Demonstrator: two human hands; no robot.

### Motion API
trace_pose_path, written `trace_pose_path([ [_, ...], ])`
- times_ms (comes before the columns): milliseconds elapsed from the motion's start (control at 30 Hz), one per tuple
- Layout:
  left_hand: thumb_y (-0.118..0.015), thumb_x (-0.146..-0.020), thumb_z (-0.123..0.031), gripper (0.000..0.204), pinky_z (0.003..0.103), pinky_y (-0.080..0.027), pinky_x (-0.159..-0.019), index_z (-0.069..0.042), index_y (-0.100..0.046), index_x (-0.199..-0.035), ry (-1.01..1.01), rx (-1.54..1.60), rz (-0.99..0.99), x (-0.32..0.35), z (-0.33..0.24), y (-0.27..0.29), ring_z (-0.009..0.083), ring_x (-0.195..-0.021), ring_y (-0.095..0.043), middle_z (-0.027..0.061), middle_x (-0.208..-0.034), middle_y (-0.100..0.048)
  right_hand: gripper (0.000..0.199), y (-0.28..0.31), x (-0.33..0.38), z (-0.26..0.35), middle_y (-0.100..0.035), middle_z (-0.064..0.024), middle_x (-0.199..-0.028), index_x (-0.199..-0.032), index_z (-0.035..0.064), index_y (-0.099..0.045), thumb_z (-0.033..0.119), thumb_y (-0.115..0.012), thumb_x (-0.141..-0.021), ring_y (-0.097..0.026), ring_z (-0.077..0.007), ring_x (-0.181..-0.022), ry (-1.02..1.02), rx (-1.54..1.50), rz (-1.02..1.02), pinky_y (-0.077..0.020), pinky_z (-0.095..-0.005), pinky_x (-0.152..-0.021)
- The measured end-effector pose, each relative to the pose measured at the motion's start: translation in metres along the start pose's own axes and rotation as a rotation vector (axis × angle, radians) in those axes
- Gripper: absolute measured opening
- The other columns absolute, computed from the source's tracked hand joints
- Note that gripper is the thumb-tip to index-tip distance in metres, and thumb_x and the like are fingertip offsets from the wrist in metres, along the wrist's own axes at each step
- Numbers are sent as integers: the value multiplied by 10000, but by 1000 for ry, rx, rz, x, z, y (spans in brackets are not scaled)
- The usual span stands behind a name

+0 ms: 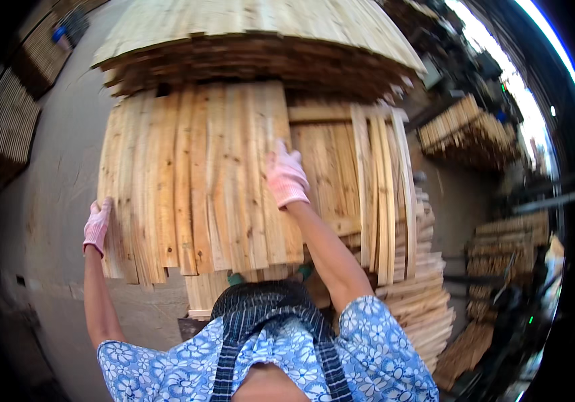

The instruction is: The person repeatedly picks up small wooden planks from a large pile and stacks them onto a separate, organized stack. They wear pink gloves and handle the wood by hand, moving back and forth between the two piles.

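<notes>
A person in a blue floral shirt and dark striped apron straps stands over a stack of pale wooden slats, seen from above their head. Both arms reach forward and both hands wear pink knitted gloves.

The left hand (97,226) grips the left edge of a sheet of thin wood strips (193,177) laid side by side, fingers curled round that edge. The right hand (286,175) lies flat, fingers spread, palm down on the sheet's right part, near its right edge. The 2 hands are well apart, one at each side of the sheet.

The sheet sits in front of the person, on top of a slat pile (351,167) that runs on to the right, where narrow slats (388,194) stand on edge. Just beyond the sheet rises a taller stack of boards (260,40) with a broad pale top.

To the left is bare grey concrete floor (46,194). More wood piles (471,130) stand at the right, and further stacks (6,127) at the far left. Bright daylight shows along the upper right rim.
</notes>
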State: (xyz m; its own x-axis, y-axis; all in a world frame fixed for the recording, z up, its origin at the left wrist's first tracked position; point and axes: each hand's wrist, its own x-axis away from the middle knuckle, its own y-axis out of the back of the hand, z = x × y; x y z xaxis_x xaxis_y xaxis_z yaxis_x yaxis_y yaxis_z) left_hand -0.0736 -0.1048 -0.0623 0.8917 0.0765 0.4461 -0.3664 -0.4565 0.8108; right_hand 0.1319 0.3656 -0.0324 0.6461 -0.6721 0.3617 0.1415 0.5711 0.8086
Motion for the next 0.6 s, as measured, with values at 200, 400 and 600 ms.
trace_pose_path([
  [200,-595,-1002,-418,702,433,-368,-1194,-54,-387,-1565,-627,-207,-421,29,-91,-44,340,-1436,-456,200,-1549,-477,686,104,23,-77,-538,-301,-1325,-1532,203,-413,483,-634,-947,-528,-435,-1271,229,354,-149,-439,-557,-1068],
  [400,-599,-994,-214,562,431,-533,-1060,-28,-463,-1507,-1119,459,402,257,-285,-180,327,-1197,-623,244,-1377,-581,856,150,27,-230,-540,-281,-1349,-1621,195,-236,472,-670,-937,-560,-436,-1270,-282,202,-306,-457,-540,-1059],
  [600,-628,-913,-483,922,517,-399,-1162,-176,-170,-1652,-808,216,470,343,-420,-339,473,-1457,-393,351,-1608,-281,857,165,-1,-303,-566,-289,-1426,-1651,137,-147,421,-615,-991,-542,-435,-1335,41,-387,-153,-436,-447,-1085],
])
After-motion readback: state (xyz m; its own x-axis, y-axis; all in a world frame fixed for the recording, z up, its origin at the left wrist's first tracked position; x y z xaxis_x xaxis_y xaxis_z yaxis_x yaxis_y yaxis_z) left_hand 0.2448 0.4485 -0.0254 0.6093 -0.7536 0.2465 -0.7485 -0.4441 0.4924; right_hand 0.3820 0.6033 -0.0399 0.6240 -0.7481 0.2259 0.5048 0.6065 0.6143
